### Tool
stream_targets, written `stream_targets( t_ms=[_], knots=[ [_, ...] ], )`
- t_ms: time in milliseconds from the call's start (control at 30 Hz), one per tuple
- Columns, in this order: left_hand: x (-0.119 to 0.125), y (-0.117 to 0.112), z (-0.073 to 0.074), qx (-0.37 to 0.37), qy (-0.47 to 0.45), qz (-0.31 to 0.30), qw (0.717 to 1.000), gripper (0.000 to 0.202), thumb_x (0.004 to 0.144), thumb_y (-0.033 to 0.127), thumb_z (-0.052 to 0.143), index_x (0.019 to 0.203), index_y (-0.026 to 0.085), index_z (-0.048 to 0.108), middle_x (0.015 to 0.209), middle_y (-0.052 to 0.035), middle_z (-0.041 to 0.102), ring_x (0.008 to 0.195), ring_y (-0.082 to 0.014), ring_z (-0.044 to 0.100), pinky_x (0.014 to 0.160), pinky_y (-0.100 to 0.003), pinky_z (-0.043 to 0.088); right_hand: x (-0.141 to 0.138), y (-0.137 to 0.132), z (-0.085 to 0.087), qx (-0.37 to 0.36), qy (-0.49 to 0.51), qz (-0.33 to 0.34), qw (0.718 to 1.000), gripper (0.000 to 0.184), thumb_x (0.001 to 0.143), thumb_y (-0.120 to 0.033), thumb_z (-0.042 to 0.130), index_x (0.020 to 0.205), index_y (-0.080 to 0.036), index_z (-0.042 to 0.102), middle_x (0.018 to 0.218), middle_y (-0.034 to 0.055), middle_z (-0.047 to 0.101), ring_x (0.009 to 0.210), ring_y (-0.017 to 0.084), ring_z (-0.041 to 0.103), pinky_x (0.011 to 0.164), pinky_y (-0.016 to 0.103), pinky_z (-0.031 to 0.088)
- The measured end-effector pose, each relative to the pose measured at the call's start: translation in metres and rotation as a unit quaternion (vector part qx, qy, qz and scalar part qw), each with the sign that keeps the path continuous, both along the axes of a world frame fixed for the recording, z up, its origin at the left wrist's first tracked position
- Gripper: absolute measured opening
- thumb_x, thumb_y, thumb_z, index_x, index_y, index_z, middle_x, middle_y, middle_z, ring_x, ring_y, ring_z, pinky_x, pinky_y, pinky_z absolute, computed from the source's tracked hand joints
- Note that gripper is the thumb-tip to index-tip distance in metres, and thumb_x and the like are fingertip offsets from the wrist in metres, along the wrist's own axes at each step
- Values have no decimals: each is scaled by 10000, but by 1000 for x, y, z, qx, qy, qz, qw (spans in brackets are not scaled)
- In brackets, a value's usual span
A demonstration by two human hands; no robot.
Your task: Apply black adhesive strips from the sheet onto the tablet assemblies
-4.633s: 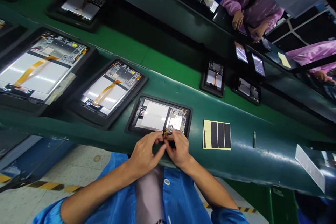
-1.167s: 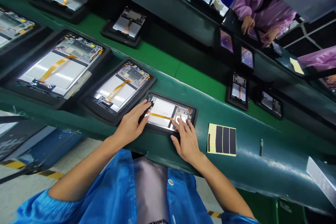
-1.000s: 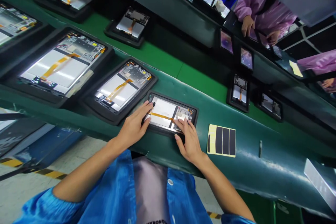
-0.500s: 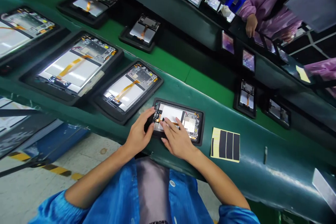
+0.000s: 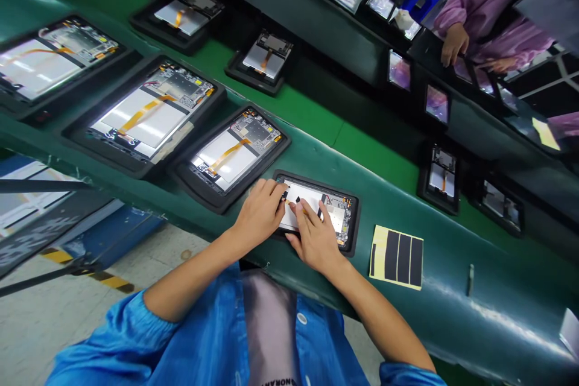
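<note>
A tablet with its back off (image 5: 339,217) lies in a black foam tray (image 5: 356,223) on the green bench in front of me. My left hand (image 5: 259,217) reaches over the tablet's left end, fingers and thumb drawn together near the end of the orange ribbon cable; anything between them is hidden. My right hand (image 5: 316,238) rests over the middle of the tablet, with some fingers stretched along the white battery. A small black piece (image 5: 297,199), perhaps tape, sits at its fingertips. To the right lies a yellow sheet with black strips (image 5: 398,257).
Several more opened tablets, such as one tablet (image 5: 226,157), lie in foam trays to the left. Others sit on the green conveyor (image 5: 312,113) beyond the bench. Across it, a co-worker's hand (image 5: 455,43) in a pink sleeve is near a row of tablets.
My left hand has moved from the tray's left edge onto the tablet, and its fingers have come together. My right hand stays over the tablet with the black piece. The view has shifted slightly.
</note>
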State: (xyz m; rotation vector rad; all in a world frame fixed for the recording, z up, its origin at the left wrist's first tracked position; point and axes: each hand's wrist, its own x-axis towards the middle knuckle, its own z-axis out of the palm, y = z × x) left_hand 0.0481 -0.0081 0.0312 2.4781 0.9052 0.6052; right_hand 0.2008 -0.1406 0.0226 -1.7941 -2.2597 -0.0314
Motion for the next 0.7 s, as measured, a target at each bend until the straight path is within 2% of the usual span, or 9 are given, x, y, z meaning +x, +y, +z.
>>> stream_targets(
  t_ms=[133,233,333,433,533,700],
  knots=[
    [1,3,-2,6,6,-2,1000,264,919,138,524,1167,156,611,1047,-129,632,1017,-314,560,869,-478,544,0,1,1,11,0,3,1000,746,1075,-384,454,1645,-15,146,1462,188,620,1437,336,492,1232,596,285],
    [-5,7,-2,5,-11,-5,1000,286,923,104,488,1184,153,596,1036,-114,652,998,-282,583,855,-437,558,0,2,3,10,1,14,1000,721,1079,-376,436,1636,-5,167,1463,184,621,1426,342,497,1235,602,271],
    [-20,8,-1,11,-40,-24,999,309,946,90,463,1220,151,591,1085,-105,688,1061,-246,616,932,-400,552,0,3,3,3,2,19,1000,693,1081,-372,429,1628,-14,201,1469,179,617,1423,340,498,1241,603,258],
    [-38,3,-1,67,-49,-91,992,342,965,114,500,1288,166,601,1237,-101,721,1238,-267,598,1043,-435,503,0,3,3,3,1,20,1000,690,1079,-381,436,1622,-12,220,1456,192,624,1421,343,499,1235,606,266],
    [-48,-6,-2,123,-6,-147,981,376,977,136,517,1337,181,616,1383,-80,693,1355,-310,552,1073,-488,468,1,2,3,-2,0,19,1000,701,1076,-399,445,1618,-10,230,1402,214,656,1410,340,508,1220,603,293],
    [-48,-14,-8,139,48,-150,978,384,998,167,487,1350,148,642,1427,-90,669,1376,-331,548,1083,-511,457,1,4,6,-1,4,23,1000,685,1070,-385,465,1589,19,274,1352,226,679,1372,349,525,1209,600,290]
  ],
)
